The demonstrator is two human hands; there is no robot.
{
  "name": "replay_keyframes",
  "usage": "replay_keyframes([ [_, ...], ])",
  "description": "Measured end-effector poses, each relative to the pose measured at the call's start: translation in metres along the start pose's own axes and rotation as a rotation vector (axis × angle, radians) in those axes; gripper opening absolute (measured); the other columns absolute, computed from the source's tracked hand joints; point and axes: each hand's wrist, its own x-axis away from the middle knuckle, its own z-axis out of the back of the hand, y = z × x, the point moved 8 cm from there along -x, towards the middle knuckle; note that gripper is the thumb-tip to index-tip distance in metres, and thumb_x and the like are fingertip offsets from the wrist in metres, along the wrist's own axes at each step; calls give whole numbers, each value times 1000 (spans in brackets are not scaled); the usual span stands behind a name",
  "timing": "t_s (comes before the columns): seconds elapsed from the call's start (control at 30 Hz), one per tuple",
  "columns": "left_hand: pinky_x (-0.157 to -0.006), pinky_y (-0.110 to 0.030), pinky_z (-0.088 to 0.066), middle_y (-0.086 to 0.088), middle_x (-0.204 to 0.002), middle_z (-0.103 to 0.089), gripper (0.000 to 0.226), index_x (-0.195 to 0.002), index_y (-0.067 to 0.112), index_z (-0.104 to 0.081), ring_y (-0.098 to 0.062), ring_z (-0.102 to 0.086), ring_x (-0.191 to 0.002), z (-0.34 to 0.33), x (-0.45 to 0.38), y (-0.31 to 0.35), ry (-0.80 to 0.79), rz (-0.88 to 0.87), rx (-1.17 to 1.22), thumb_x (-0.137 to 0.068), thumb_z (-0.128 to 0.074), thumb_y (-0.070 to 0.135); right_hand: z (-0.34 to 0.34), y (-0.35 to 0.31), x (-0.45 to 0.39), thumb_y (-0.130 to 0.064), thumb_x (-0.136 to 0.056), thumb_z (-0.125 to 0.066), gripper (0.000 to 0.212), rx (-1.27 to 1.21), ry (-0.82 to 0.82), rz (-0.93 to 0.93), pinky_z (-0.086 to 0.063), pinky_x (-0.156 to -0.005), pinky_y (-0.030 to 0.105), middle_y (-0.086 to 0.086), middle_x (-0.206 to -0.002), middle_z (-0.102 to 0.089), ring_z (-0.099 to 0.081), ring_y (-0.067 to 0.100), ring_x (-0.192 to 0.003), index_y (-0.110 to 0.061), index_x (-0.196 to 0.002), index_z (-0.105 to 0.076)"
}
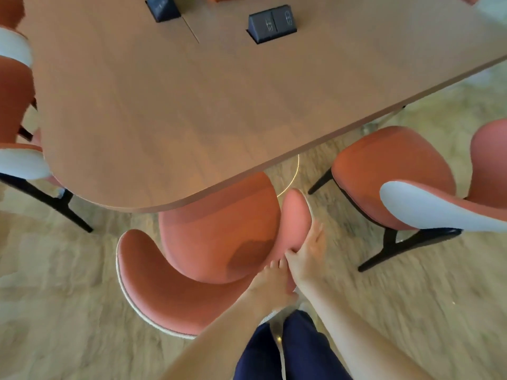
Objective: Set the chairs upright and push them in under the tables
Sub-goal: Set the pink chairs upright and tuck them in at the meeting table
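Note:
A coral upholstered chair stands upright right below me, its seat partly tucked under the rounded corner of the wooden table. Its curved backrest wraps toward me. My right hand grips the right end of the backrest, thumb on the inner side. My left hand rests on the backrest rim just beside it, fingers curled over the edge. Another coral chair with a white back shell stands upright to the right, away from the table's edge.
Two more coral chairs with white backs stand at the table's left side. Two black power boxes sit on the tabletop. Pale wood-look floor lies around me. My dark trouser legs are close behind the chair.

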Motion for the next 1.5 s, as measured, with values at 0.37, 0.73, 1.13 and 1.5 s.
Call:
replay_keyframes([
  [0.37, -100, -38, -43, -13, -134, -44, 90, -146, 3, -17, -29, -50, -121, -1, -56, 12, 132, 425, 136, -81, -58, 48, -12, 35, -37, -24, -66, -76, 54, -194, -196, -565, -50, -74, 35, 1, -93, -63, -61, 21, -80, -15, -110, -46],
  [0.73, -87, -34, -45, -10, -129, -47, 79, -147, 2, -18, -26, -52, -112, 10, -71, 22, 175, 341, 63, -82, -50, 33, -10, 33, -61, -24, -71, -74, 49, -87, -274, -441, -57, -79, 39, 8, -91, -68, -67, 23, -80, -5, -111, -55],
  [1.13, -93, -36, -47, -14, -128, -53, 75, -144, -4, -22, -28, -54, -115, 67, -136, 50, 254, 432, 195, -85, -53, 32, 17, -7, -155, -15, -75, -75, 37, -79, -355, -324, -42, -61, 25, 9, -88, -64, -62, 25, -76, -2, -103, -55],
  [1.5, -88, -32, -47, -9, -124, -55, 70, -140, 0, -29, -25, -56, -112, 83, -165, 58, 287, 450, 230, -84, -55, 33, 21, -13, -191, -18, -71, -77, 37, -26, -365, -295, -41, -54, 24, 7, -81, -64, -62, 24, -73, -2, -97, -56],
])
